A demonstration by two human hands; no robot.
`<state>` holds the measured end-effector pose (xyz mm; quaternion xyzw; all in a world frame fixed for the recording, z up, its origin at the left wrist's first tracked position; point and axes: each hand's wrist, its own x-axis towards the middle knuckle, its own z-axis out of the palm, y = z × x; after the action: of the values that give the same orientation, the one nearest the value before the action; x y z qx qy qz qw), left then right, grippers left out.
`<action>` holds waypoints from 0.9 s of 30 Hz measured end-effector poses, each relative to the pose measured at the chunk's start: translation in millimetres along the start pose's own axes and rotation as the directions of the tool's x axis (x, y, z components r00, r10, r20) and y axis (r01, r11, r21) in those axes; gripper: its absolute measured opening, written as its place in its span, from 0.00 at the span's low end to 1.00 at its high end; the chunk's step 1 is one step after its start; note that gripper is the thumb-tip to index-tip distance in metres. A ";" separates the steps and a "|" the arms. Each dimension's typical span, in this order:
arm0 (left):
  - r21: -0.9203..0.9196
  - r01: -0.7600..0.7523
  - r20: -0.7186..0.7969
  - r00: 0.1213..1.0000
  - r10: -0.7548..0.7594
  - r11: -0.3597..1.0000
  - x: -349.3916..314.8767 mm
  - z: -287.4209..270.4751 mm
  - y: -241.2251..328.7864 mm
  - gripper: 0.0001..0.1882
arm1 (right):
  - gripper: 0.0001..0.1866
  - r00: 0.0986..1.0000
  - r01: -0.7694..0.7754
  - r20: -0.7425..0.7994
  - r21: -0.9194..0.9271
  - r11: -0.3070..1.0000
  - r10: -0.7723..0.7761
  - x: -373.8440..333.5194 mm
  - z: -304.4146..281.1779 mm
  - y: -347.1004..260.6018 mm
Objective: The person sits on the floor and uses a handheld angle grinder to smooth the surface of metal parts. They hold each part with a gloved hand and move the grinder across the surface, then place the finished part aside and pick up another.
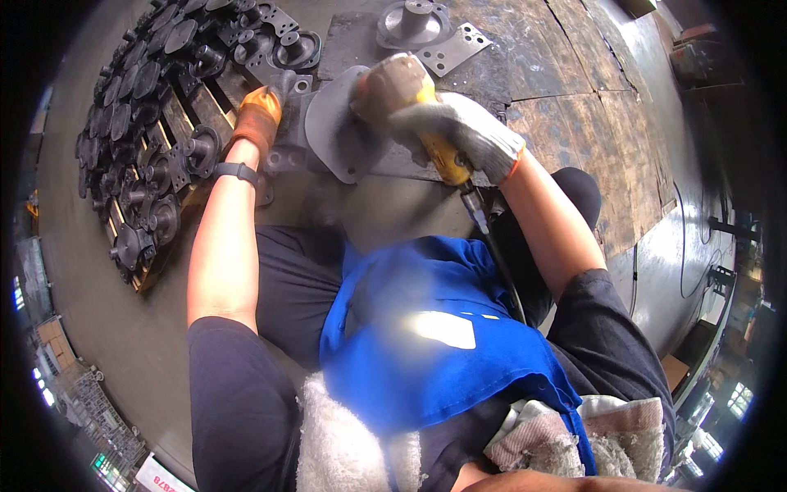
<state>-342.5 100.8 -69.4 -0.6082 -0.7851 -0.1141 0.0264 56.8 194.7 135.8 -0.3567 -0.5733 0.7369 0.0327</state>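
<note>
My left hand [261, 116], in an orange work glove, is closed at the left end of a grey metal part [297, 123]. An upright, rounded grey plate [329, 127] stands on this part's right side. In a whitish knit glove, my right hand [469, 131] grips the handle of a yellow air impact wrench [447, 160]. The wrench's blurred head [393, 86] is over the right edge of the rounded plate and hides whatever its tip meets. An air hose [500, 262] runs from the handle's lower end toward my lap.
At left, many dark flanged metal parts [135, 98] are heaped on a wooden pallet [176, 123]. Another flanged part [414, 29] lies on the worn board [566, 74] ahead, beside a plate with holes [455, 49]. Cables [684, 246] trail over the floor at right.
</note>
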 end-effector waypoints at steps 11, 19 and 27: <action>0.597 -0.254 0.272 0.957 0.106 0.761 -16.2 -35.8 30.0 0.23 | 0.18 0.996 0.086 0.027 0.004 0.996 -0.087 7.4 -1.8 -3.8; 0.452 -0.130 0.160 0.985 0.063 0.883 -21.8 -15.5 -8.8 0.17 | 0.16 1.000 0.016 -0.008 -0.031 0.999 -0.016 4.5 11.6 -3.3; 0.038 0.072 0.049 0.996 -0.074 0.997 -16.8 -15.7 2.0 0.19 | 0.16 0.976 0.194 0.122 -0.107 0.975 -0.181 10.7 14.6 7.8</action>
<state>-337.8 82.1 -56.8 -0.5813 -0.8091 -0.0856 0.0137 43.4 185.0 125.1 -0.2605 -0.6481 0.7139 0.0492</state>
